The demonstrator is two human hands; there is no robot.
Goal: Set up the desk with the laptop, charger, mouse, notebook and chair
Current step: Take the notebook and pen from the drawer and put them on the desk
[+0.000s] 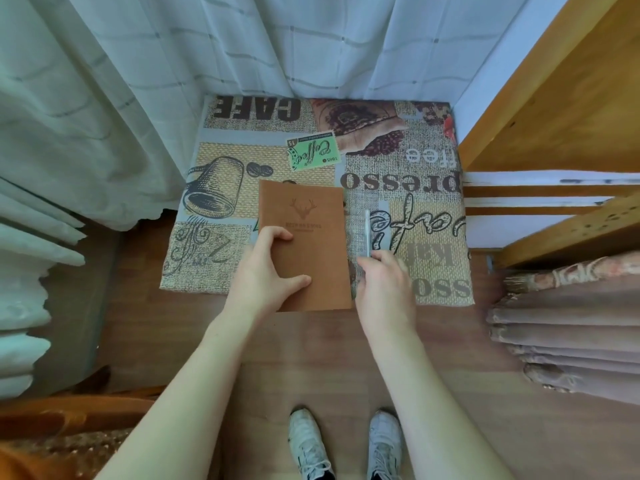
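The notebook step seems in hand: the left hand [268,275] has its fingers clamped on the brown notebook [306,244], held at the table [433,188] front edge, while the right hand [384,289] pinches a slim pen [367,233] beside it. Next, both need laying flat. A wooden shelf [554,98] crowds the right; curtains [104,81] hang behind. No laptop, charger or mouse shows.

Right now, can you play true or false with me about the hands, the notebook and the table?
1. The left hand holds a brown notebook. True.
2. The notebook's cover shows a cat. False: it shows a deer head with antlers.
3. The right hand holds a slim pen. True.
4. A laptop sits on the table. False: no laptop is in view.
5. The person wears white shoes. True.
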